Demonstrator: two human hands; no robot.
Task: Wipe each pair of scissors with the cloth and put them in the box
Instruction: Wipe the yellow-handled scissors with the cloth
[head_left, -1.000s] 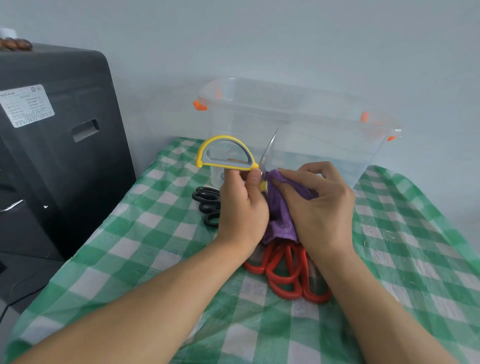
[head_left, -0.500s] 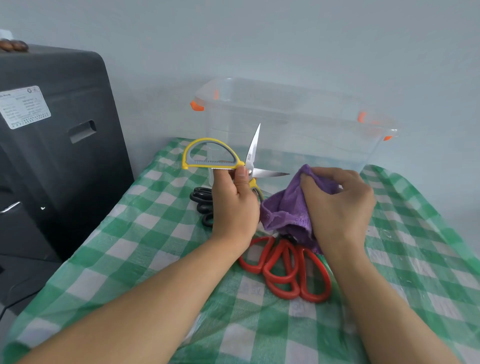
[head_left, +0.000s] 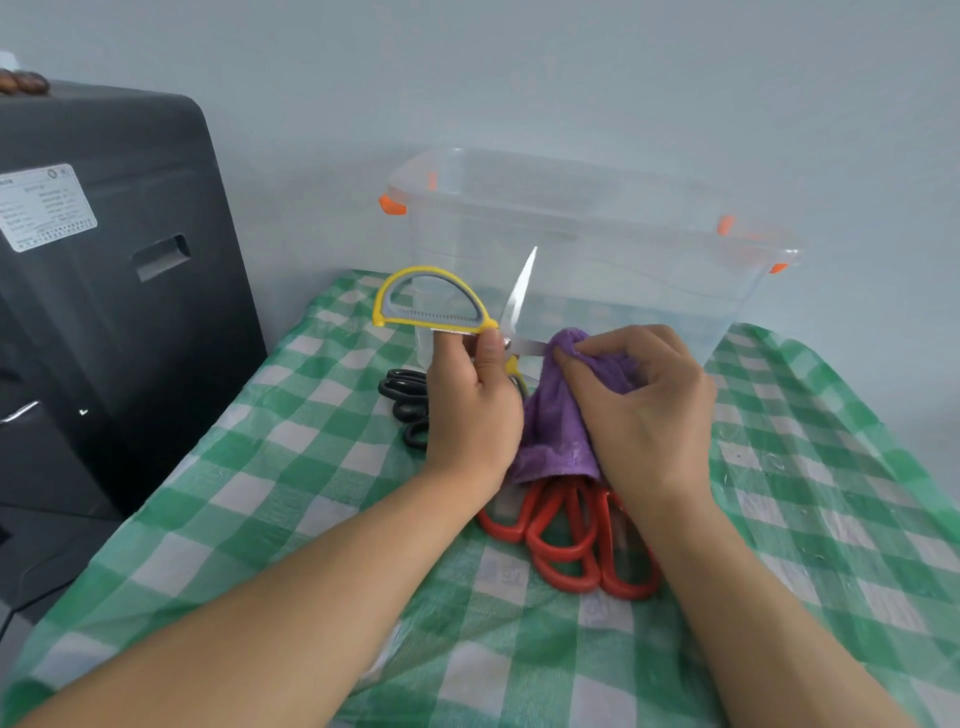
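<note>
Wiping step, judged from the scene: yellow-handled scissors (head_left: 441, 312) held up and spread, cloth on the lower blade. Stood at far left: a black cabinet (head_left: 104, 312), close against the table's left edge, leaving little room that way. Lay near it on the green checked tablecloth (head_left: 260, 493): black scissors (head_left: 402, 395), half hidden behind the left hand (head_left: 470, 405). Clenched around the yellow pair near the pivot, that left hand, thumb pressed on top, 1 blade pointing up toward the clear box (head_left: 597, 249), the other pointing right. Pinched around that right-pointing blade: the purple cloth (head_left: 561, 415), gripped by the right hand (head_left: 644, 410), fingers curled over the fold. Lay beneath both wrists, toward the near side: red scissors (head_left: 566, 535), at least 2 pairs, blades hidden under the cloth.

Called for next, probably: a draw of the cloth rightward along the blade, away from the edge, then the upright blade, then a short lift over the box's near rim. Stood open-topped and seemingly holding nothing, the box, at the far side of the table. Offered open room: the tablecloth to the right. Worth care: the raised tip close to the box wall.
</note>
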